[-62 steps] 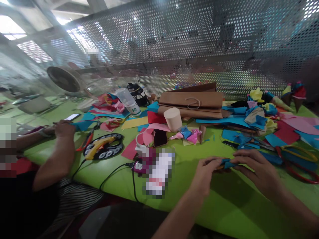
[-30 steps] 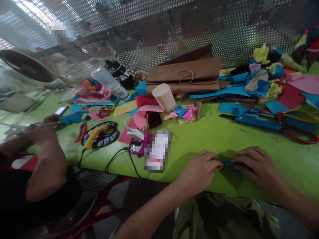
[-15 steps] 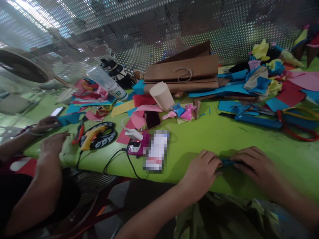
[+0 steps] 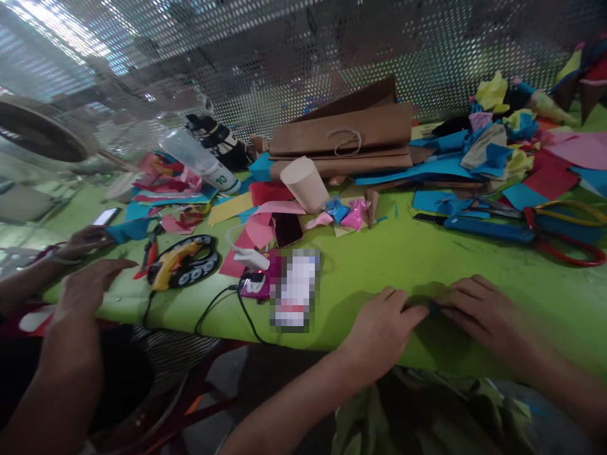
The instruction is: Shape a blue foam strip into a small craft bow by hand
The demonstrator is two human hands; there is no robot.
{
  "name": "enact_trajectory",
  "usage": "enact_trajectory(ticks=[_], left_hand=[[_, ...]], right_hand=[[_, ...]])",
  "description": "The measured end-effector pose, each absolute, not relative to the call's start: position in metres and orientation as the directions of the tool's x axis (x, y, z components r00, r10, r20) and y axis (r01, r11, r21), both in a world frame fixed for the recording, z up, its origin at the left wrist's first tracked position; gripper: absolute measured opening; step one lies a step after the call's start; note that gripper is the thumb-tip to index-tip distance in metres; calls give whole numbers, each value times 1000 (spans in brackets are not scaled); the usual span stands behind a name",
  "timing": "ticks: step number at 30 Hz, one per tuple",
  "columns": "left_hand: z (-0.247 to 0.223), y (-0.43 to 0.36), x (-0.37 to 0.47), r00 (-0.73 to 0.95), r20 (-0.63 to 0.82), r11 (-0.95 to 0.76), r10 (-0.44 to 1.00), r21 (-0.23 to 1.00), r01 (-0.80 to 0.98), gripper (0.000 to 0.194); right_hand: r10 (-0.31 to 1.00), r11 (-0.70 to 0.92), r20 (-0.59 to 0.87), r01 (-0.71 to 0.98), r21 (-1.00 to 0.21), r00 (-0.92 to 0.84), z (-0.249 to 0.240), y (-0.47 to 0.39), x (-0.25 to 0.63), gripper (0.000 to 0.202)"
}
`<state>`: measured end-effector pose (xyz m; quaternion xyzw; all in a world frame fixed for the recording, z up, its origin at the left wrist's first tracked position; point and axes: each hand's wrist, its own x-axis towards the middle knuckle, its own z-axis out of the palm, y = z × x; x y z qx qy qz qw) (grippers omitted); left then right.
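Note:
My left hand (image 4: 382, 325) is closed at the front edge of the green table (image 4: 360, 272), thumb stretched toward my right hand. My right hand (image 4: 484, 313) rests opposite with its fingers bent and pressed together. Between the two sets of fingertips shows a tiny bit of blue paper (image 4: 434, 308); both hands appear to pinch it, and most of it is hidden. Left of my hands lies a phone with a blurred-out screen (image 4: 294, 291). Beyond my right hand are scissors with red and yellow handles (image 4: 569, 253) and a blue cutter knife (image 4: 490, 229).
Folded brown paper (image 4: 341, 129), a cream paper roll (image 4: 303, 183) and coloured scraps (image 4: 545, 180) line the back. A hot glue gun (image 4: 168, 268), its cord hanging off the edge, lies at left. A co-worker's hands (image 4: 90, 284) are beside it.
Less of the blue paper shows between my fingers, and my left thumb has stretched out toward my right hand. The co-worker's nearer hand has shifted left.

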<state>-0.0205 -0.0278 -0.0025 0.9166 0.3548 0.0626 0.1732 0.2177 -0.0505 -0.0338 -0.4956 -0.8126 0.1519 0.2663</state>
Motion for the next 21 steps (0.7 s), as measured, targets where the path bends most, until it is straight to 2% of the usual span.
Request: enact_trajectory(ticks=[6, 11, 17, 21], left_hand=[[-6, -27, -14, 760, 17, -723, 649, 324, 610, 21], [-10, -25, -12, 753, 47, -720, 657, 334, 608, 21], [-8, -25, -12, 744, 36, -716, 668, 306, 628, 18], [-7, -25, -11, 733, 35, -709, 679, 291, 643, 17]], right_hand=[[890, 454, 252, 701, -550, -379, -35, -46, 220, 26], [902, 431, 248, 696, -574, -354, -38, -47, 222, 24], [826, 535, 399, 775, -336, -398, -47, -58, 224, 24], [810, 567, 374, 769, -296, -452, -46, -58, 223, 20]])
